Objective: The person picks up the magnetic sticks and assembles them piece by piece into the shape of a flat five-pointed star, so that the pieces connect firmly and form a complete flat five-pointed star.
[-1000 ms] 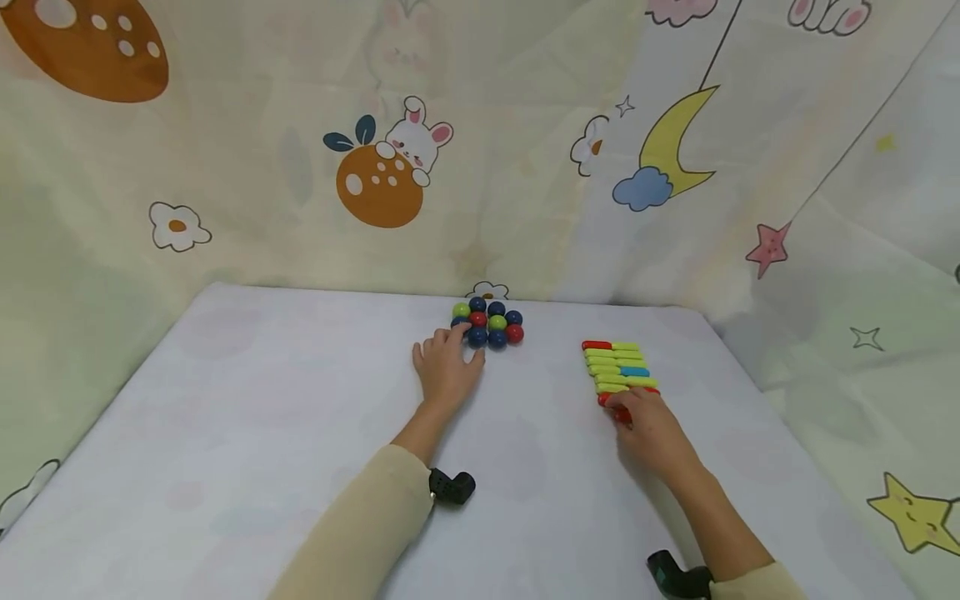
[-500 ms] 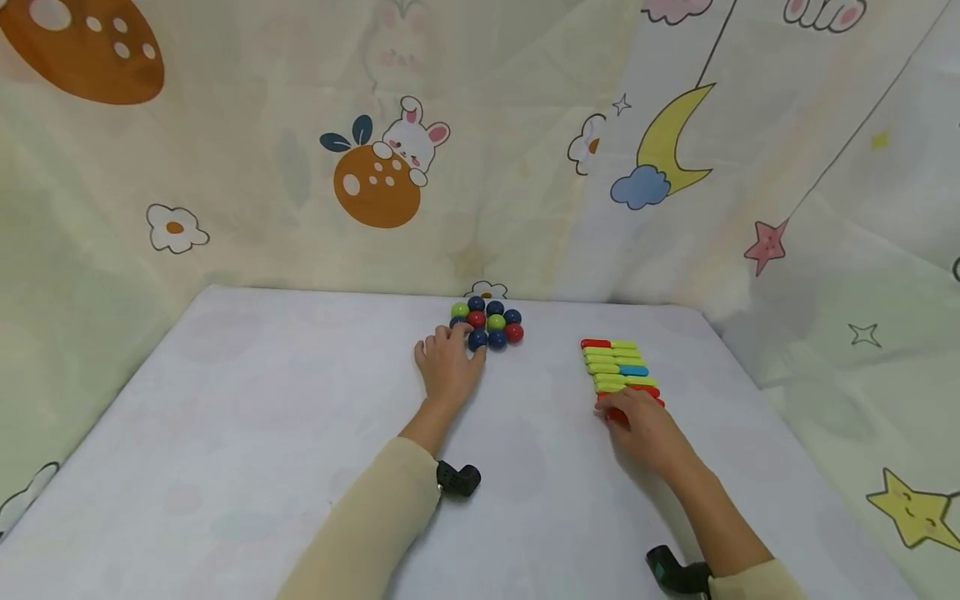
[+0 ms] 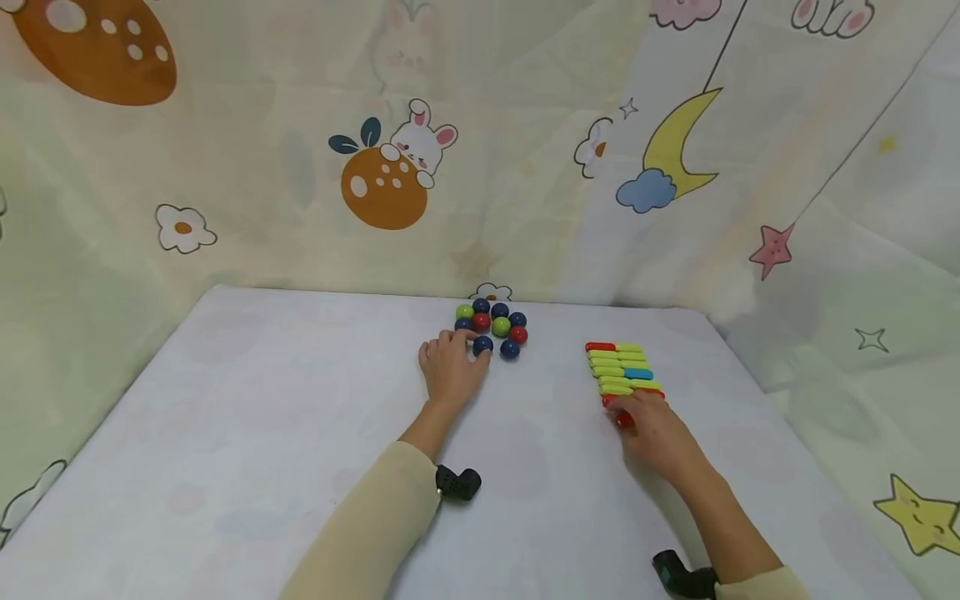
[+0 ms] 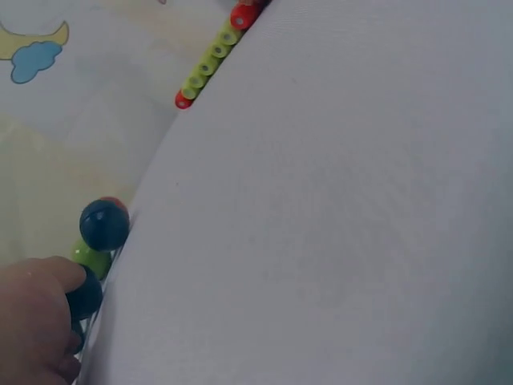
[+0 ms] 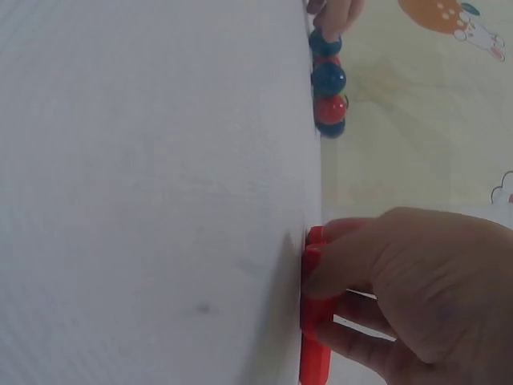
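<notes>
My left hand [image 3: 452, 367] pinches a dark blue ball [image 3: 483, 345] at the near side of a cluster of balls [image 3: 501, 326] in blue, red and lime green. In the left wrist view, the thumb of my left hand [image 4: 36, 321] lies against this blue ball [image 4: 86, 298]. A second blue ball [image 3: 510, 350] sits just right of it. My right hand [image 3: 654, 429] pinches a red stick [image 3: 624, 420] at the near end of a row of sticks [image 3: 619, 364]. The right wrist view shows the red stick [image 5: 318, 314] under my thumb; the fingers partly cover it.
The balls and sticks lie on a white-covered table [image 3: 225, 433]. A patterned cloth [image 3: 510, 217] hangs behind its far edge. Black wrist devices are on my left sleeve [image 3: 459, 483] and right sleeve [image 3: 682, 575].
The front blue balls have shifted slightly nearer, and a gap now shows between the left hand's ball and the one beside it. The right hand stays at the near end of the sticks.
</notes>
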